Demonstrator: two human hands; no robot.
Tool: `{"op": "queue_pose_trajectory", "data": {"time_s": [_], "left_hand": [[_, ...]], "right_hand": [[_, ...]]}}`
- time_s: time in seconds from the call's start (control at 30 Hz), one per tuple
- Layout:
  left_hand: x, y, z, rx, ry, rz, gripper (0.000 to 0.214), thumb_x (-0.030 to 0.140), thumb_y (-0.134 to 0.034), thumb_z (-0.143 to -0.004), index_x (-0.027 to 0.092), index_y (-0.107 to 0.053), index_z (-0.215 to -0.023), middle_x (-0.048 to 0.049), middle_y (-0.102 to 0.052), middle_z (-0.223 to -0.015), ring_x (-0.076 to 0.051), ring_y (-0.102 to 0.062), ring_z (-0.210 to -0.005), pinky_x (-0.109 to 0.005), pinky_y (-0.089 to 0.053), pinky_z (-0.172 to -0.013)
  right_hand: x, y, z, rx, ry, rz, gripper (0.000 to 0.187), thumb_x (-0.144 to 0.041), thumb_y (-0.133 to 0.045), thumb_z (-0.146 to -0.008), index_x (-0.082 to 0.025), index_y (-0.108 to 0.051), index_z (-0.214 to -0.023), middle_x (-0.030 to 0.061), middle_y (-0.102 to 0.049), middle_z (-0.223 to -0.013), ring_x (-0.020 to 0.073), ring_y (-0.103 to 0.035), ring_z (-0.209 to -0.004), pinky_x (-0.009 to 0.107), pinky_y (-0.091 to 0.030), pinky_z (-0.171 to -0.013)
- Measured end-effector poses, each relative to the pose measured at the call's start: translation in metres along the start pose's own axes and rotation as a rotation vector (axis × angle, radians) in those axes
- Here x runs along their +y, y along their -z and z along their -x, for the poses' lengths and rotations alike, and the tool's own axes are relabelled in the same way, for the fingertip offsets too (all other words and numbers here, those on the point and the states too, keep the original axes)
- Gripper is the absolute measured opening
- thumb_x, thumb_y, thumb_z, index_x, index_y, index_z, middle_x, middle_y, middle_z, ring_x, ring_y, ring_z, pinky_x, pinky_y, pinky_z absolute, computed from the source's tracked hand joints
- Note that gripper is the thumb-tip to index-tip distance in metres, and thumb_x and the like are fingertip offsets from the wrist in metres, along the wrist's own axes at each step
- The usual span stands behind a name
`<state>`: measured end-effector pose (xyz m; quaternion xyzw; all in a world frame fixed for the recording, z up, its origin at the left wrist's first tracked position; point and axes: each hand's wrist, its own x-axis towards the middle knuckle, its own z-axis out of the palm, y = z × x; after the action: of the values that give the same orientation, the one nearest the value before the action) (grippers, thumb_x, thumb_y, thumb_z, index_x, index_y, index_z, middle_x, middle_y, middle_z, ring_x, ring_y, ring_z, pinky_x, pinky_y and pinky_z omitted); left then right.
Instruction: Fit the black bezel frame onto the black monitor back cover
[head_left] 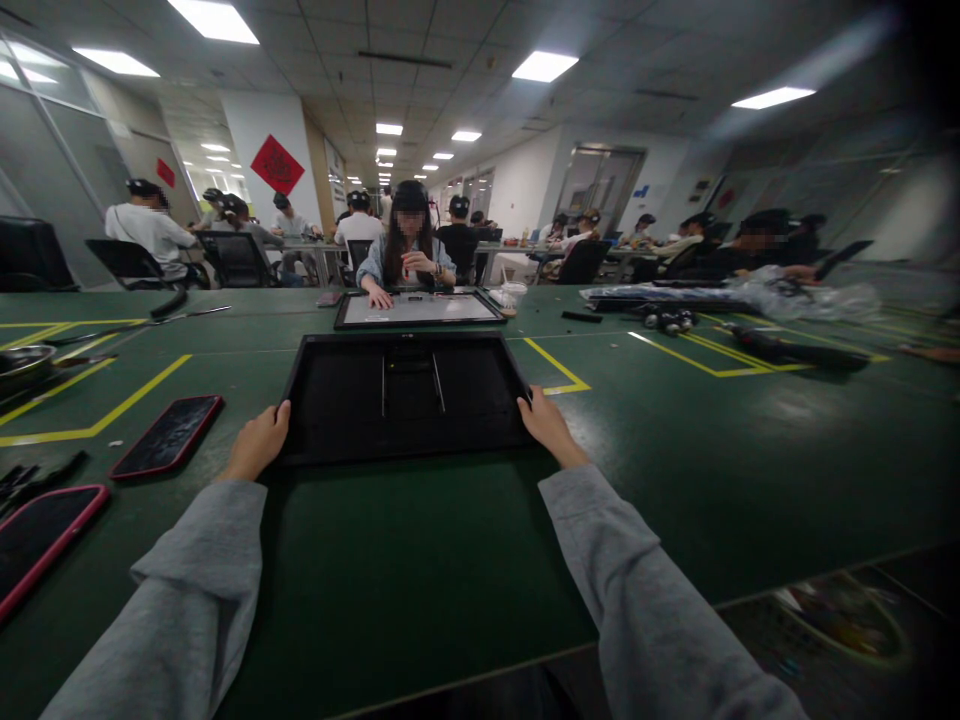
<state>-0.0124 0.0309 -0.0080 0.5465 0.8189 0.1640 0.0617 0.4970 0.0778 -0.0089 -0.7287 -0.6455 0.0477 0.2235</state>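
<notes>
A black monitor back cover [337,400], a shallow rectangular shell with a raised rim, is in front of me on the green table. Two thin metal strips [439,385] run front to back in its middle. My left hand [260,440] grips the cover's left edge, thumb on the rim. On the opposite edge, my right hand [551,425] is closed the same way, with its fingers partly hidden. Just beyond the cover lies a flat pale panel with a black frame [427,310], and a co-worker's hand [379,297] rests on it.
Two red-edged phones [169,435] [45,535] lie at my left, near a metal bowl [26,365]. Plastic wrapping [810,297], small black parts [670,320] and a dark tool [799,350] lie at the right. A plastic cup [510,295] stands beside the pale panel. A basket [847,625] sits below the table.
</notes>
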Motion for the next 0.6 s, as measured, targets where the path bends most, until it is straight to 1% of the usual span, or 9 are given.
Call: {"op": "queue_pose_trajectory", "data": {"time_s": [0.27, 0.47, 0.6], "left_hand": [[-0.0006, -0.0009, -0.0006, 0.001, 0.006, 0.002, 0.072, 0.06, -0.011, -0.089, 0.014, -0.061, -0.112, -0.0218, -0.065, -0.114, -0.037, -0.061, -0.106, -0.046, -0.045, -0.085], [-0.0008, -0.0019, -0.0001, 0.022, -0.012, -0.009, 0.07, 0.058, -0.012, -0.09, 0.014, -0.062, -0.111, -0.0205, -0.066, -0.114, -0.035, -0.061, -0.106, -0.044, -0.045, -0.085], [-0.0021, -0.0026, -0.0013, 0.021, -0.006, -0.002, 0.071, 0.06, -0.012, -0.09, 0.014, -0.062, -0.112, -0.0208, -0.066, -0.114, -0.035, -0.061, -0.105, -0.044, -0.045, -0.084]], "right_hand": [[0.0012, -0.0018, -0.001, 0.009, 0.001, -0.006, 0.039, -0.034, -0.038, -0.097, -0.014, -0.043, -0.13, 0.0179, -0.065, -0.113, 0.0273, -0.063, -0.105, 0.035, -0.044, -0.087], [0.0028, -0.0043, -0.0023, 0.021, 0.004, 0.012, 0.041, -0.033, -0.039, -0.097, -0.012, -0.041, -0.131, 0.0187, -0.065, -0.113, 0.0276, -0.062, -0.106, 0.034, -0.044, -0.087], [0.0027, -0.0038, -0.002, 0.014, 0.012, 0.021, 0.04, -0.033, -0.038, -0.097, -0.011, -0.042, -0.13, 0.0186, -0.065, -0.113, 0.0273, -0.063, -0.105, 0.033, -0.044, -0.086]]}}
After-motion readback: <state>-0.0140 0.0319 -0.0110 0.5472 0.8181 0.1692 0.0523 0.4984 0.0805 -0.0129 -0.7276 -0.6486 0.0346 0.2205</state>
